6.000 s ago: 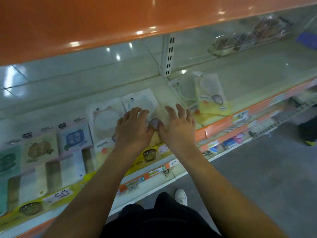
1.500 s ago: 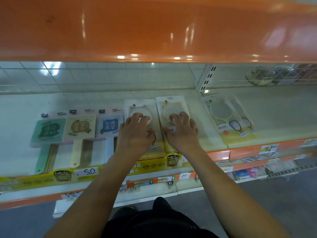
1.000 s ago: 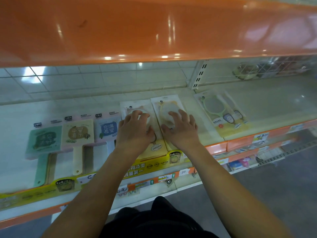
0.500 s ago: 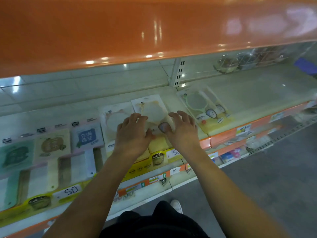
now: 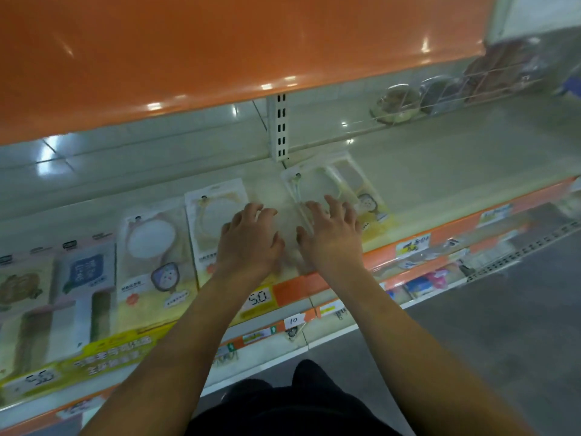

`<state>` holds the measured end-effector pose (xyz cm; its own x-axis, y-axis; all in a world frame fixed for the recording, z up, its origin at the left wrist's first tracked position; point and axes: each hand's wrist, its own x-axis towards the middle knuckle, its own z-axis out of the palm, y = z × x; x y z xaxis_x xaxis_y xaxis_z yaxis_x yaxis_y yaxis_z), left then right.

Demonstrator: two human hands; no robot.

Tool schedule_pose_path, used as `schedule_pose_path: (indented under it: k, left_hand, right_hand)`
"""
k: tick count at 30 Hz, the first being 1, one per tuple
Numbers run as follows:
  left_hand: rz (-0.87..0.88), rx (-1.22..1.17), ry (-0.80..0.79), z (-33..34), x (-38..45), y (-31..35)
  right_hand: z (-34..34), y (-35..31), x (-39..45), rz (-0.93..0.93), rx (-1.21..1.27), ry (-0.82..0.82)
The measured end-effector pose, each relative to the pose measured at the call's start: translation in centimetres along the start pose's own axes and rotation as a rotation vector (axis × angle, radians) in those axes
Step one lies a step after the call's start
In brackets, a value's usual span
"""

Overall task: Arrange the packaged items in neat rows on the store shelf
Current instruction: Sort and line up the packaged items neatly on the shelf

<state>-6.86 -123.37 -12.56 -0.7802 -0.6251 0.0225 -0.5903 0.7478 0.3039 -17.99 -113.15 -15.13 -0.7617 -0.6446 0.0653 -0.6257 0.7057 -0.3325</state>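
Flat mirror packages lie in a row on the pale shelf [image 5: 456, 158]. A white-rimmed mirror package [image 5: 151, 243] sits beside a yellow-rimmed mirror package [image 5: 210, 212]. Further right, a green-rimmed mirror package [image 5: 314, 184] overlaps another package [image 5: 369, 204]. My left hand [image 5: 250, 240] rests flat, fingers spread, on the yellow-rimmed package's right edge and the gap beside it. My right hand [image 5: 333, 237] lies flat with spread fingers on the lower part of the green-rimmed package. Neither hand grips anything.
Paddle-shaped packages [image 5: 85, 275] fill the shelf's left part. An orange shelf [image 5: 220, 42] overhangs closely. A slotted upright [image 5: 279, 127] stands behind, and a wire rack of bowls [image 5: 399, 105] at back right. Price tags [image 5: 259, 297] line the front edge; a lower shelf [image 5: 421, 283] holds small goods.
Both hands have left the white-rimmed and yellow-rimmed packages and shifted right, the right hand now onto the green-rimmed package. The view has swung right too.
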Motion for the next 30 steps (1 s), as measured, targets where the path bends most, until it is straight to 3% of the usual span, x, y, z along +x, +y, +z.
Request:
schedule_pose_path:
  k: [13, 30]
  left_hand:
    - [-0.157, 0.008, 0.010, 2.2, 1.2, 4.9]
    - [-0.138, 0.001, 0.050, 2.6, 1.1, 6.4]
  right_hand:
    - [-0.8, 3.6, 4.0, -0.096, -0.072, -0.201]
    - [-1.4, 4.8, 5.4, -0.094, -0.142, -0.300]
